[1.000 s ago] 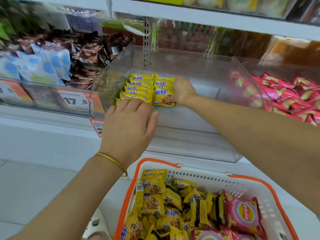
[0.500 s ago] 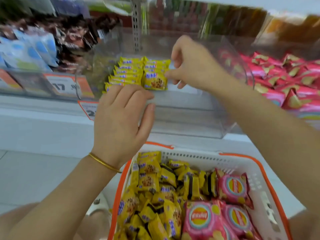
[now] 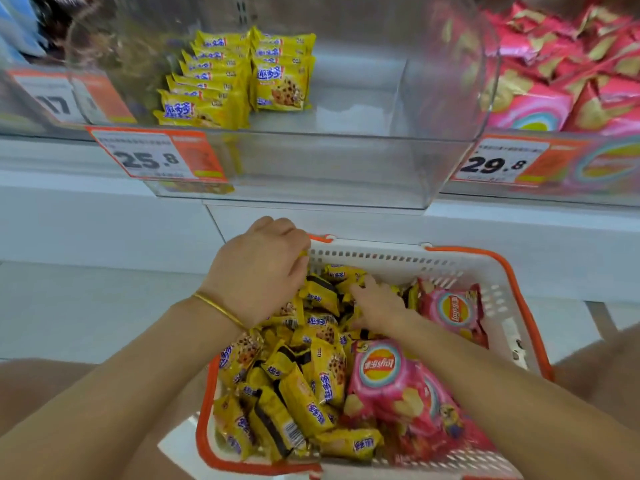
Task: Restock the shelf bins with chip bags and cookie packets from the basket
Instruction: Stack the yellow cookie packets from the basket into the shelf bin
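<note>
A white basket with an orange rim [image 3: 502,306] sits below the shelf, full of yellow cookie packets [image 3: 304,403] and pink chip bags [image 3: 391,382]. My left hand [image 3: 259,271] is at the basket's far left corner, fingers curled down around a yellow cookie packet. To its right, my right hand [image 3: 377,303] lies on the pile with fingers stretched among the packets. Above, the clear shelf bin [image 3: 346,168] holds two rows of yellow cookie packets [image 3: 221,77] in its left half. Its right half is bare.
The bin to the right holds pink chip bags [image 3: 554,64]. Orange price tags reading 25.8 [image 3: 152,157] and 29.8 [image 3: 498,164] hang on the bin fronts. A white shelf base [image 3: 104,220] runs behind the basket. My knees flank the basket.
Both hands left the shelf bin and dropped into the basket. The view tilted down, and the packet my right hand set down now stands in the bin's second row.
</note>
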A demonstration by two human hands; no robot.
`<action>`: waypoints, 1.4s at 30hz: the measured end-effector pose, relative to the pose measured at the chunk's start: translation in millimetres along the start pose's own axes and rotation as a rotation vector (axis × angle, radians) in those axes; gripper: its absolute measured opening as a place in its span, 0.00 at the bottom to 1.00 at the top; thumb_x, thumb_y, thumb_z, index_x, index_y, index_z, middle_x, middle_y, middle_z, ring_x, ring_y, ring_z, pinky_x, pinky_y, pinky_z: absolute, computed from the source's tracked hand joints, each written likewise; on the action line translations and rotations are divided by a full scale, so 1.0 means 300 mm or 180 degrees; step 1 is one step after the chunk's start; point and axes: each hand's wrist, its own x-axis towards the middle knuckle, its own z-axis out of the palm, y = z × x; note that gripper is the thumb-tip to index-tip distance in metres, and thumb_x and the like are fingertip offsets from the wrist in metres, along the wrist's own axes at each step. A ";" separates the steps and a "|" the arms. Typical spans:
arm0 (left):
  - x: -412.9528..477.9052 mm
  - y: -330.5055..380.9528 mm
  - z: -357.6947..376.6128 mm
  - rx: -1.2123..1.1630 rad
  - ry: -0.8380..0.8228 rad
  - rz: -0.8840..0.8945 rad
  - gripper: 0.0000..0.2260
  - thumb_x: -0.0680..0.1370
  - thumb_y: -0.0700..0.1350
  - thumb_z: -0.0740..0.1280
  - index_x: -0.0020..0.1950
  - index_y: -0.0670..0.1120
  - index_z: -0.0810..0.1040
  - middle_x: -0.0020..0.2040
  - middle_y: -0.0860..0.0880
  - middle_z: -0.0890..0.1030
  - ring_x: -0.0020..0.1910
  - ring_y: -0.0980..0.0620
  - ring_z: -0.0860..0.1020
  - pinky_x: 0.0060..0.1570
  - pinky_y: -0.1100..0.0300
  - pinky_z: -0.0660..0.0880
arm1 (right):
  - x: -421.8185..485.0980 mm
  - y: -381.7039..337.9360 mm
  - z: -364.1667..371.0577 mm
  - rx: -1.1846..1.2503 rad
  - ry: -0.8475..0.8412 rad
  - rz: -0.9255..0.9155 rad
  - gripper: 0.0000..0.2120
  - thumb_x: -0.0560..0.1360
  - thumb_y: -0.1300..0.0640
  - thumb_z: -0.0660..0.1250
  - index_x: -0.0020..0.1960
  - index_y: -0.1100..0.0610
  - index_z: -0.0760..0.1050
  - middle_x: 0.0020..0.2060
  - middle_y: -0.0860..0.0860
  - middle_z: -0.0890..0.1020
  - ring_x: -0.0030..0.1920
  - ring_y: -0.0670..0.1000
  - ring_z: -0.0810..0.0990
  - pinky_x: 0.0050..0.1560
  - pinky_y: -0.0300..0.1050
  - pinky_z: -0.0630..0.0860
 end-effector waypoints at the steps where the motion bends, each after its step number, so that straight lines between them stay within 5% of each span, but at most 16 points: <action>1: 0.005 0.005 0.000 0.0004 -0.0025 -0.0017 0.21 0.76 0.52 0.50 0.53 0.45 0.79 0.51 0.48 0.79 0.53 0.46 0.74 0.40 0.48 0.77 | 0.005 -0.002 0.024 0.0077 0.0089 0.0058 0.32 0.71 0.47 0.72 0.69 0.54 0.63 0.67 0.59 0.63 0.64 0.64 0.68 0.58 0.57 0.73; 7: 0.035 0.023 0.025 -0.0081 -0.0204 0.0008 0.14 0.80 0.48 0.55 0.62 0.49 0.74 0.59 0.51 0.74 0.60 0.51 0.70 0.51 0.56 0.73 | 0.000 0.041 0.010 0.1309 0.0637 0.0025 0.10 0.69 0.67 0.66 0.47 0.57 0.69 0.48 0.54 0.72 0.50 0.56 0.73 0.45 0.45 0.69; 10: 0.044 0.030 0.041 -0.0314 -0.0304 -0.0025 0.13 0.80 0.48 0.57 0.61 0.49 0.74 0.59 0.51 0.75 0.59 0.52 0.70 0.53 0.56 0.72 | -0.017 0.087 -0.023 0.1862 0.0648 0.0108 0.11 0.71 0.69 0.66 0.52 0.61 0.73 0.50 0.54 0.76 0.51 0.52 0.73 0.48 0.43 0.70; 12: 0.048 0.039 0.048 -0.0388 -0.0392 -0.0061 0.12 0.80 0.48 0.57 0.61 0.50 0.74 0.58 0.51 0.74 0.59 0.52 0.70 0.54 0.57 0.73 | -0.022 0.102 -0.015 0.1629 0.0483 0.0213 0.15 0.74 0.59 0.68 0.58 0.60 0.71 0.56 0.56 0.74 0.54 0.53 0.74 0.50 0.43 0.71; 15: 0.052 0.050 0.057 -0.0369 -0.0434 -0.0048 0.12 0.80 0.47 0.57 0.61 0.50 0.74 0.58 0.50 0.74 0.58 0.52 0.71 0.54 0.57 0.73 | -0.025 0.078 0.018 0.1545 0.0052 0.0627 0.34 0.73 0.43 0.68 0.69 0.61 0.60 0.65 0.61 0.67 0.62 0.59 0.71 0.55 0.47 0.72; 17: 0.054 0.051 0.060 -0.0385 -0.0427 -0.0036 0.12 0.80 0.47 0.57 0.61 0.50 0.74 0.58 0.51 0.75 0.58 0.53 0.71 0.54 0.57 0.73 | -0.019 0.047 0.030 0.1376 -0.0075 0.0698 0.41 0.71 0.44 0.71 0.71 0.63 0.55 0.66 0.63 0.64 0.63 0.61 0.70 0.57 0.50 0.73; 20: 0.050 0.046 0.057 -0.0408 -0.0449 -0.0048 0.11 0.80 0.48 0.57 0.60 0.50 0.74 0.57 0.51 0.75 0.56 0.53 0.72 0.53 0.57 0.74 | -0.008 0.024 0.030 0.1363 -0.0030 0.0793 0.33 0.71 0.56 0.73 0.67 0.63 0.58 0.62 0.62 0.68 0.53 0.57 0.75 0.44 0.43 0.74; 23: 0.050 0.039 0.053 -0.0523 -0.0516 -0.0097 0.11 0.80 0.47 0.58 0.61 0.50 0.74 0.57 0.51 0.74 0.55 0.54 0.72 0.51 0.60 0.73 | -0.023 0.047 -0.015 0.1879 0.0233 0.0657 0.15 0.71 0.62 0.69 0.54 0.60 0.67 0.45 0.54 0.75 0.38 0.49 0.73 0.31 0.38 0.69; 32: 0.072 0.057 0.056 -0.1611 -0.0973 -0.0601 0.22 0.80 0.52 0.59 0.72 0.46 0.65 0.65 0.48 0.74 0.62 0.50 0.73 0.61 0.53 0.70 | -0.242 0.001 -0.277 0.4121 0.0137 -0.0507 0.15 0.72 0.70 0.65 0.53 0.53 0.75 0.49 0.53 0.80 0.45 0.47 0.79 0.42 0.36 0.73; 36: 0.078 0.049 0.032 -0.2008 -0.0558 -0.0622 0.14 0.80 0.49 0.61 0.58 0.43 0.79 0.51 0.47 0.80 0.51 0.50 0.77 0.51 0.58 0.72 | -0.301 -0.031 -0.348 0.4483 0.0155 -0.0806 0.13 0.73 0.70 0.65 0.52 0.55 0.75 0.44 0.53 0.81 0.43 0.47 0.79 0.46 0.41 0.73; 39: 0.075 0.034 0.000 -0.2198 -0.0064 -0.0622 0.09 0.79 0.45 0.63 0.50 0.42 0.80 0.43 0.51 0.79 0.44 0.55 0.76 0.42 0.69 0.69 | -0.342 -0.044 -0.389 0.4598 0.0058 -0.0948 0.09 0.74 0.63 0.67 0.54 0.57 0.75 0.44 0.54 0.81 0.43 0.50 0.81 0.46 0.48 0.78; 42: 0.064 0.032 -0.026 -0.2453 0.0347 -0.0757 0.06 0.78 0.44 0.65 0.48 0.43 0.80 0.41 0.50 0.80 0.40 0.56 0.76 0.40 0.68 0.71 | -0.377 -0.062 -0.426 0.4201 0.0118 -0.1114 0.09 0.72 0.62 0.69 0.51 0.56 0.75 0.42 0.53 0.82 0.40 0.48 0.82 0.42 0.46 0.81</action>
